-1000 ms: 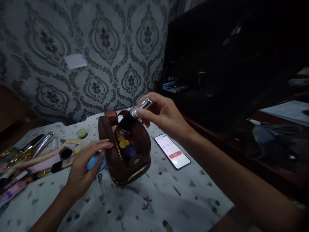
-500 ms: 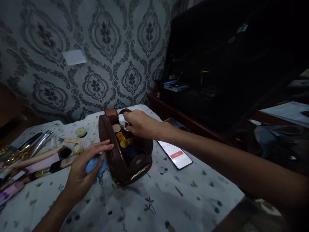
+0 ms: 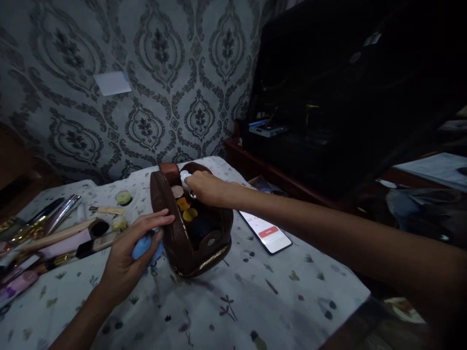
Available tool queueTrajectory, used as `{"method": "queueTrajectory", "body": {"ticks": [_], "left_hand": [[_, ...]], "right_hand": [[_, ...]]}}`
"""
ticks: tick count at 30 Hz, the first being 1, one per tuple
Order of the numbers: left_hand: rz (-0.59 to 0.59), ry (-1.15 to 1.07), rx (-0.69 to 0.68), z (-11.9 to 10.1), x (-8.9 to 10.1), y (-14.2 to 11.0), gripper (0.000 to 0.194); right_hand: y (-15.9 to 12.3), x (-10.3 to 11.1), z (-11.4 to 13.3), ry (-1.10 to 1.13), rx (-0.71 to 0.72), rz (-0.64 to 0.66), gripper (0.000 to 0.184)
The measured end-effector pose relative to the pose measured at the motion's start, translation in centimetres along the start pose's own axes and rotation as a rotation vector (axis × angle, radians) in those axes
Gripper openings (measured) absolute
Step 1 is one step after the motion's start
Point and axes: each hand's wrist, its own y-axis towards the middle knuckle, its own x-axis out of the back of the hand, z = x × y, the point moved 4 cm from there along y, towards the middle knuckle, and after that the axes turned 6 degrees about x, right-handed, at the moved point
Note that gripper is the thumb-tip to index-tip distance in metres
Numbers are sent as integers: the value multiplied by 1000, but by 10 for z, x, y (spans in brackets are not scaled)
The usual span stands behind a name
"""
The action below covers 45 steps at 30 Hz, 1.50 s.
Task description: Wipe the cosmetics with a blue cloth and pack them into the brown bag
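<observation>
A brown zippered cosmetic bag (image 3: 178, 243) stands unzipped on the table, holding a white-capped bottle (image 3: 184, 178), a pale round lid (image 3: 177, 191) and yellow-gold round pieces (image 3: 189, 214). My right hand (image 3: 204, 188) reaches into its far end, fingers curled down beside the white cap. What they grip is hidden; something small and shiny shows under them. My left hand (image 3: 133, 248) rests its outstretched fingertips against the bag's left side, thumb apart. A light blue puff (image 3: 141, 247) lies behind that hand, partly covered by it.
Makeup brushes, tubes and pens (image 3: 54, 238) lie heaped at the left. A small green-lidded jar (image 3: 123, 197) sits behind them. Right of the bag lies a lit phone (image 3: 272, 238) on the patterned tablecloth (image 3: 292, 301). A large dark screen (image 3: 328, 87) stands at the right.
My right hand has shifted slightly within the bag's far end, its fingers now lower and covering more beside the white cap. The left hand stays against the bag.
</observation>
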Motion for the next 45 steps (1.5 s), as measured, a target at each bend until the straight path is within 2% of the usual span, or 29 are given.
{"method": "queueTrajectory", "body": {"ticks": [3,9,17,20,24,27,28,31,33,34,38,42,45], "left_hand": [[2,4,5,0,0,0,24],[1,6,-27,-1,0,0,24],[5,3,-26,-3,1,0,25],[18,15,-44,-4,1,0,25],[29,25,-59,-5,2,1,26],[37,29,-87,-5,3,-1,27],[44,32,-105,-4,4,-2,28],[63,57,-166,-4,4,-7,32],[73,84,-239,-4,3,-10,35],[74,102,-280,-4,2,-13,37],[67,169,-359,1,0,-24,42],[19,190,-285,21,5,-41,40],[13,190,-153,46,10,-55,30]], "right_hand": [[0,1,4,-41,11,-16,23],[1,-1,5,-140,-19,-44,41],[-4,1,4,-140,30,-26,43],[-5,5,2,-120,49,-52,34],[-19,18,15,-62,58,-215,17],[-47,20,45,96,155,-431,20],[-58,16,59,151,242,-490,23],[-90,-11,106,188,640,-566,31],[-102,-36,128,155,761,-614,37],[-106,-46,135,154,778,-670,39],[-103,-81,151,225,747,-685,38],[-97,-95,161,276,748,-588,32],[-90,-104,170,326,682,-468,31]]}}
